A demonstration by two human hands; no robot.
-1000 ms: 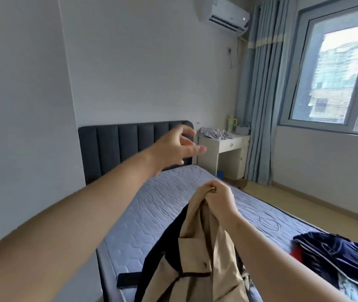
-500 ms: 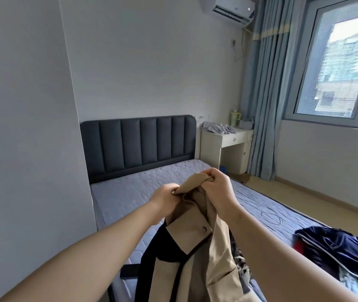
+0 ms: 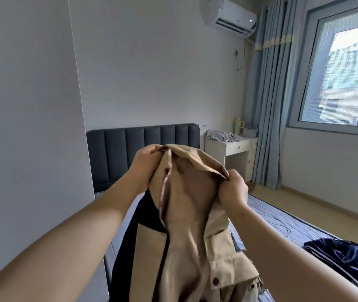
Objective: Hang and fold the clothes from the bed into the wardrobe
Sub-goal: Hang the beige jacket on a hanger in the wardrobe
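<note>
Jacket: I see the tan jacket point(image 3: 186, 214) held up over the bed point(image 3: 282, 221). Its collar is stretched between the two hands, dark lining shows on its left side, and its lower part runs out of the bottom of the view.
Left hand: the left hand point(image 3: 144, 165) grips the collar's left end, fingers point(image 3: 151, 149) curled tight round the cloth.
Right hand: the right hand point(image 3: 233, 192) sits lower and grips the collar's right end, fingers closed over a fold.
Bed: grey and quilted, with a dark padded headboard point(image 3: 117, 153) against the white wall point(image 3: 151, 73).
Room: a window point(image 3: 348, 73) at right, a blue curtain point(image 3: 269, 105) beside it, an air conditioner point(image 3: 230, 17) high up.
Surface: a small white surface point(image 3: 232, 147) beside the headboard carries crumpled grey cloth point(image 3: 221, 136) and a pale green jug point(image 3: 239, 127).
Other clothes: a dark navy garment point(image 3: 348, 262) lies on the bed at right, apart from the jacket.
In the way: the jacket hides the middle of the bed from me.
</note>
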